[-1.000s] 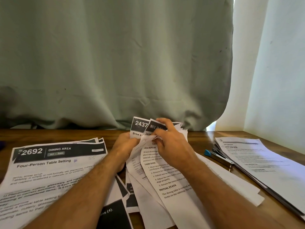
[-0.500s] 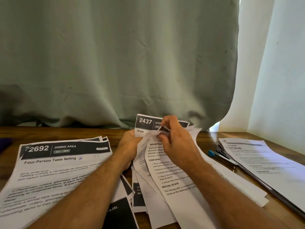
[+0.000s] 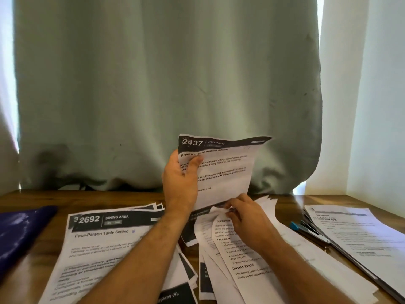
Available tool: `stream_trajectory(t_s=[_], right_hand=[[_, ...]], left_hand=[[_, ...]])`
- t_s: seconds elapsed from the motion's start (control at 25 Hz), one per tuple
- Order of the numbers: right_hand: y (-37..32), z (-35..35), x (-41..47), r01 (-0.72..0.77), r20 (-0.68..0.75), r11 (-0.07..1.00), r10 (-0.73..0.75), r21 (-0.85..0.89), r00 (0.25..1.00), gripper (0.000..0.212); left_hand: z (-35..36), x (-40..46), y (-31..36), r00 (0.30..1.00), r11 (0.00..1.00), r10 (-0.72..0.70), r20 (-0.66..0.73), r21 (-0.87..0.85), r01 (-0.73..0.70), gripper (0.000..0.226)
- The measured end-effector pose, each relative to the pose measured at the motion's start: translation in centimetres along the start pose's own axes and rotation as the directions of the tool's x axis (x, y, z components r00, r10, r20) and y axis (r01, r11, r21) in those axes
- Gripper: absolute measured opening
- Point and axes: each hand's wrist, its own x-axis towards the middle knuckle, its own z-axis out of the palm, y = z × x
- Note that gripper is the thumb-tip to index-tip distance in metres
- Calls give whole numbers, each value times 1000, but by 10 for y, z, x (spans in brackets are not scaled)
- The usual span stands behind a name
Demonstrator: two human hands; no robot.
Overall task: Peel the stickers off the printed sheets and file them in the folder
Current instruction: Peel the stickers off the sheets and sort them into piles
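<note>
My left hand [image 3: 182, 181] holds a printed sheet headed "2437 KITCHEN" [image 3: 225, 170] upright above the table, thumb on its left edge. My right hand [image 3: 245, 220] rests on the fanned pile of printed sheets [image 3: 243, 260] below it, fingertips pinching the curled top edge of a sheet. A large sheet headed "2692 DINING AREA" [image 3: 105, 242] lies flat at the left. A dark blue folder [image 3: 19, 233] lies at the far left edge of the table. No sticker can be made out.
Another stack of printed papers [image 3: 361, 240] lies at the right, with a blue-capped pen [image 3: 306, 232] beside it. A pale green curtain [image 3: 164, 84] hangs behind the wooden table [image 3: 39, 198]. More dark-headed sheets [image 3: 175, 297] overlap near the front edge.
My left hand has lifted the "2437 KITCHEN" sheet out of the pile and raised it upright. My right hand has dropped from the sheet tops onto the pile.
</note>
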Motion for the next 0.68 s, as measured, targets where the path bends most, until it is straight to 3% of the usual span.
stream_trajectory(t_s=[0.08,0.24,0.32,0.44,0.52,0.68], right_hand=[[-1,0,-3,-26,23,1000,26,13,999,26],[-2,0,-10,-31,38,986,25,162,999,74],[-3,-6,-13,-24,10,986,23,168,1000,81],[-2,-11,-16,17,-44,984,-9,178,999,76],[-1,-15,-19,35,-54,969,-22,246,998,67],[-6,-28,-23,34,-176,915,41,402,983,23]], left_hand=[[-1,12,23,999,998,53,-8,-15,-53,18],[-11,38,70,985,988,148,-84,-22,-151,15],[-21,51,88,976,991,132,-173,6,-133,14],[-40,66,105,960,1000,-14,-281,-8,12,18],[-54,67,104,946,983,-183,-268,-42,178,16],[-93,49,63,873,888,-436,-216,50,456,11]])
